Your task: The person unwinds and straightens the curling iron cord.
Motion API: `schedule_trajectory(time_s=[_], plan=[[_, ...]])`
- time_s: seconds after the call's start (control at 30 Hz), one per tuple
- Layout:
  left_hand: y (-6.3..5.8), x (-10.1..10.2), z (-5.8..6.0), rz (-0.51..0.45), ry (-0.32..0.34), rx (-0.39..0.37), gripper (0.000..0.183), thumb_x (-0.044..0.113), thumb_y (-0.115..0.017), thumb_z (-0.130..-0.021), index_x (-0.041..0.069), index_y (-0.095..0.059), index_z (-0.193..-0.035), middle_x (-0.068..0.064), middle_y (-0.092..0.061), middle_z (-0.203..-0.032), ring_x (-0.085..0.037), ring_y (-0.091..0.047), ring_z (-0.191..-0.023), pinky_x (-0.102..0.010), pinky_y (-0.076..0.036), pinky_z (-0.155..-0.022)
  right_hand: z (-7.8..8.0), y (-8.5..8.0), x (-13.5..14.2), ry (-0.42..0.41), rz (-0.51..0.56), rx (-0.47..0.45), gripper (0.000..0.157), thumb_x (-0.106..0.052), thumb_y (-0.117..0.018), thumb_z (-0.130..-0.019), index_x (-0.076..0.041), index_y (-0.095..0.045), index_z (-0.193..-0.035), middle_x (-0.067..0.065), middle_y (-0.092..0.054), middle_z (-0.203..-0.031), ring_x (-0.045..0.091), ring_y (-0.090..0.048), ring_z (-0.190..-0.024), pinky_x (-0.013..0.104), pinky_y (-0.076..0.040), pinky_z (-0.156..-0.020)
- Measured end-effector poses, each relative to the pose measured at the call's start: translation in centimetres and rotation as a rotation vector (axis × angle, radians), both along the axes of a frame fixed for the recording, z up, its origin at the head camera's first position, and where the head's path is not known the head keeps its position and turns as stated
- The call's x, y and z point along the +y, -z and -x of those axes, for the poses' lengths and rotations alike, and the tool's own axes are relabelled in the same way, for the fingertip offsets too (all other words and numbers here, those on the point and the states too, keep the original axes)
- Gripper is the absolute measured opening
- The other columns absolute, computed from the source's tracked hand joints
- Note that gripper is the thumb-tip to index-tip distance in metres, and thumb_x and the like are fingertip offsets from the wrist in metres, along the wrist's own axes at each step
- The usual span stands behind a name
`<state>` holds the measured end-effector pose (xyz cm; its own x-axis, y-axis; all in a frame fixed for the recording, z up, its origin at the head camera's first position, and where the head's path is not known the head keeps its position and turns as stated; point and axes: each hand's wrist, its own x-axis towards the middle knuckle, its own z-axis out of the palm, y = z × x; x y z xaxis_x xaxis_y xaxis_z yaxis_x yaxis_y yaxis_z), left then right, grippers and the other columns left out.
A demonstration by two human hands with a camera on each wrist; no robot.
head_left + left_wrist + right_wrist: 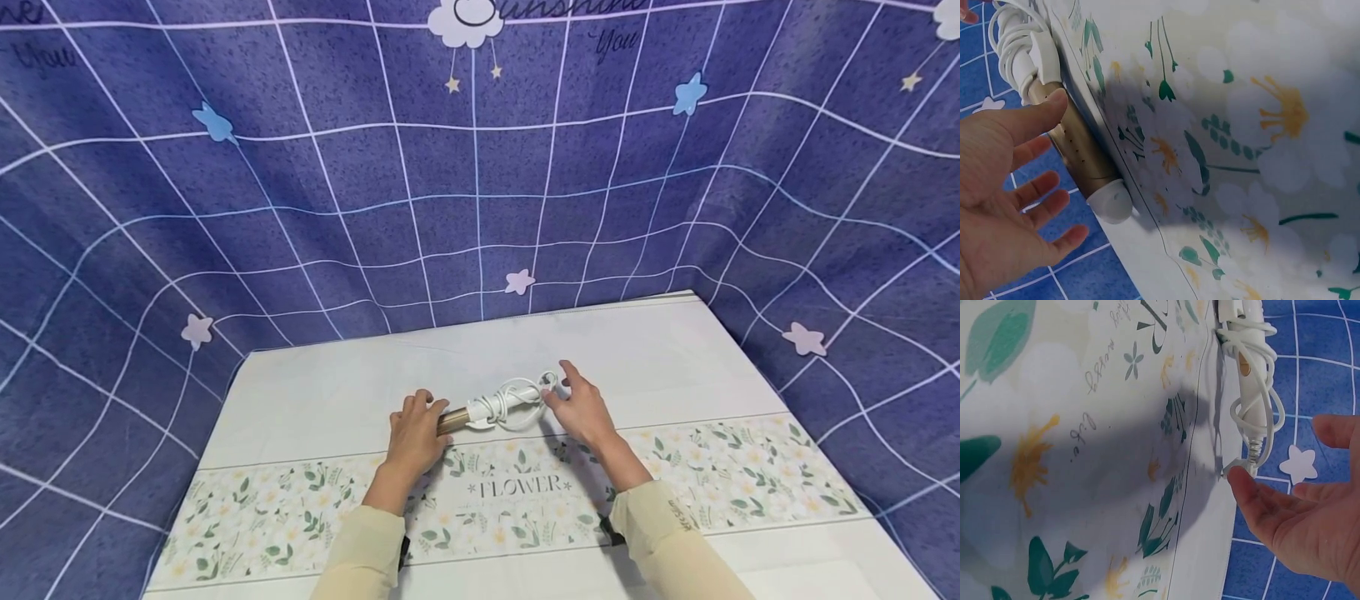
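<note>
A curling iron (454, 420) lies across the white part of the tabletop, its gold barrel to the left and its white handle to the right. A white cord (1264, 375) is wound loosely round the handle. At the barrel end is my left hand (414, 433); in the left wrist view its thumb (1044, 112) overlaps the gold barrel while the other fingers are spread beside it. The barrel ends in a whitish rounded tip (1111, 201). My right hand (583, 414) is at the handle's cord end, fingers apart, one fingertip (1239, 477) right at the cord's end.
The white table (322, 392) carries a floral band (300, 508) with the word FLOWER along its middle. Blue cloth (360, 183) with white grid lines and stars hangs behind and at both sides, close against the table's edges.
</note>
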<state>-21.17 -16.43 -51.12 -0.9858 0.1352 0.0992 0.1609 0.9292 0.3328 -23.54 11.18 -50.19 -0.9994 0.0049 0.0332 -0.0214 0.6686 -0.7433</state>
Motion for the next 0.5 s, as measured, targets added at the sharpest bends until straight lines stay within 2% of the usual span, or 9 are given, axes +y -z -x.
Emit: schedule_trajectory(time_s=[0.23, 0.5], plan=[[0.53, 0.55, 0.42, 0.027, -0.002, -0.036, 0.058, 0.021, -0.079, -0.077, 0.013, -0.057, -0.131, -0.012, -0.045, -0.132, -0.028, -0.039, -0.117, -0.053, -0.034, -0.096, 0.1, 0.14, -0.18, -0.001, 0.023, 0.001, 0.065, -0.036, -0.058, -0.092, -0.011, -0.035, -0.147, 0.023, -0.055, -0.13, 0.04, -0.059, -0.109, 0.054, -0.046, -0.091], [0.98, 0.76, 0.7, 0.056, 0.025, -0.043, 0.054, 0.021, -0.076, -0.081, 0.017, -0.057, -0.131, -0.01, -0.046, -0.127, -0.028, -0.04, -0.113, -0.053, -0.037, -0.089, 0.48, 0.53, -0.29, 0.001, 0.012, 0.006, 0.064, -0.034, -0.058, -0.093, -0.011, -0.035, -0.148, 0.022, -0.055, -0.13, 0.036, -0.063, -0.102, 0.051, -0.048, -0.088]])
